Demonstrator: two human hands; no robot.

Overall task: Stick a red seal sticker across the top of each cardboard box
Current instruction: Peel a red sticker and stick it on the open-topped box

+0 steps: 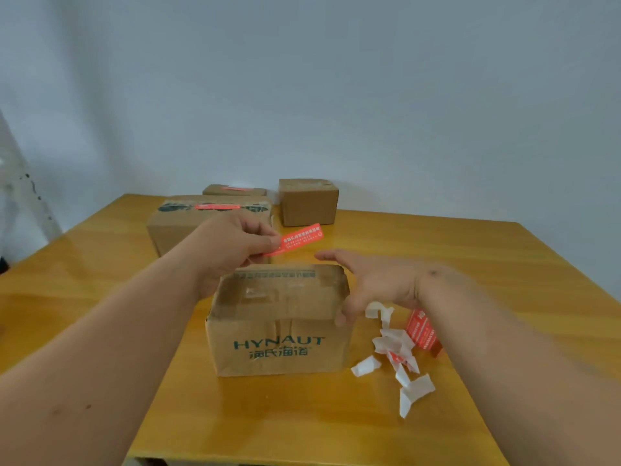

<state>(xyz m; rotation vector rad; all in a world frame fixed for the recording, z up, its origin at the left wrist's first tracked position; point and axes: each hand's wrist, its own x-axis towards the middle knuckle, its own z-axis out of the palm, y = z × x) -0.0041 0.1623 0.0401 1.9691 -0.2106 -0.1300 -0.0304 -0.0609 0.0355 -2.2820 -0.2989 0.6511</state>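
A cardboard box printed HYNAUT [279, 334] stands in front of me on the yellow table [470, 264], its top bare of any red sticker. My left hand [232, 247] pinches one end of a red seal sticker [299, 238] and holds it in the air just behind the box. My right hand [373, 280] hovers with spread fingers at the box's right top edge and holds nothing. Behind, a larger box [174, 227] and a small flat box [232, 190] each carry a red sticker on top. A plain box [307, 203] at the back has none.
White backing strips [396, 358] lie scattered to the right of the near box, beside a red stack of stickers [421, 331]. A pale wall rises behind the table.
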